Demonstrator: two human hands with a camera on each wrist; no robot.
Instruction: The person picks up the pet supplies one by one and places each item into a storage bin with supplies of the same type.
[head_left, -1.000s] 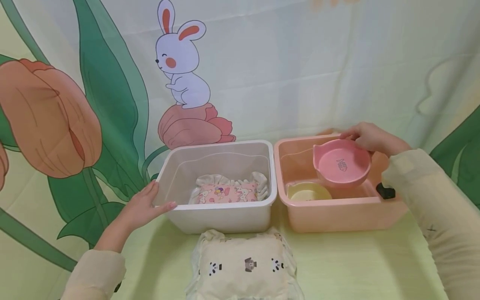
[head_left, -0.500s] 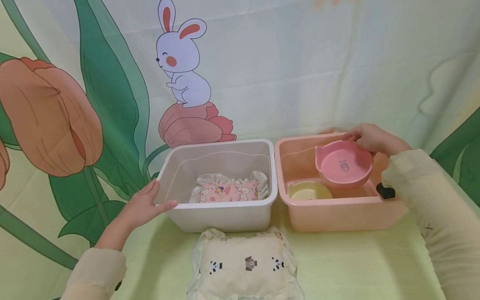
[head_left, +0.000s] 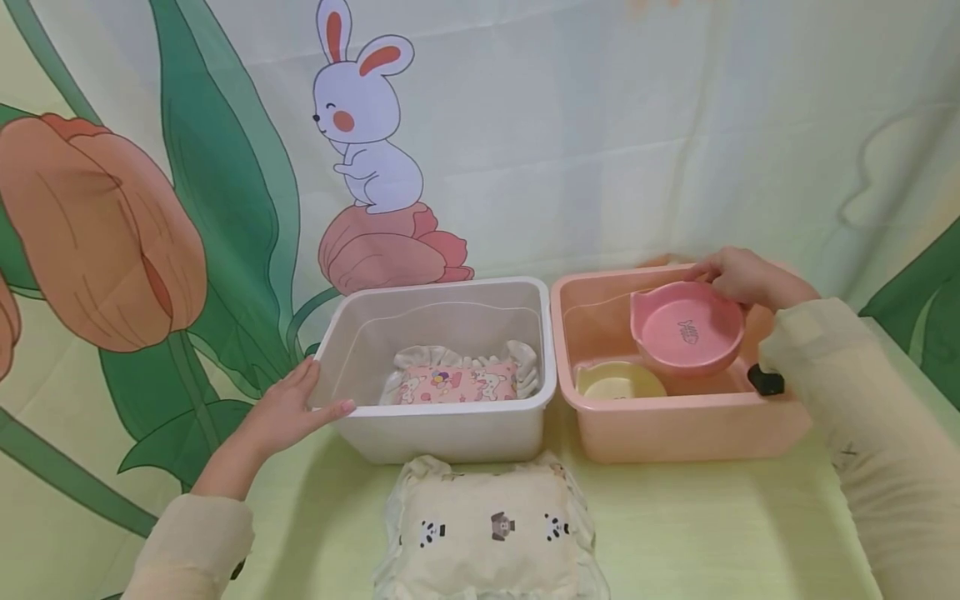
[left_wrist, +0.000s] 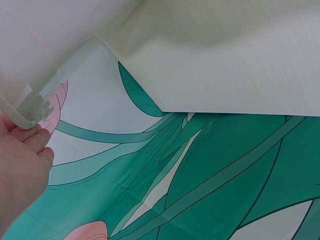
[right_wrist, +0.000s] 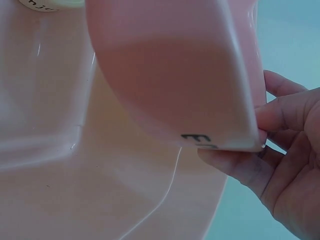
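Note:
My right hand grips the far edge of a pink pet bowl, thumb and fingers on either side of its rim in the right wrist view. Tilted toward me, the bowl has pointed ear shapes and a fishbone picture. It is held over the peach tub, where a yellow bowl sits at the left. My left hand holds the front left corner of the white tub, its thumb on the front rim and its fingers along the left side. Inside that tub lies a pink ruffled pillow.
A cream ruffled pillow printed with small animals lies on the pale green table before the tubs, which stand side by side. Behind them hangs a cloth backdrop printed with tulips and a rabbit.

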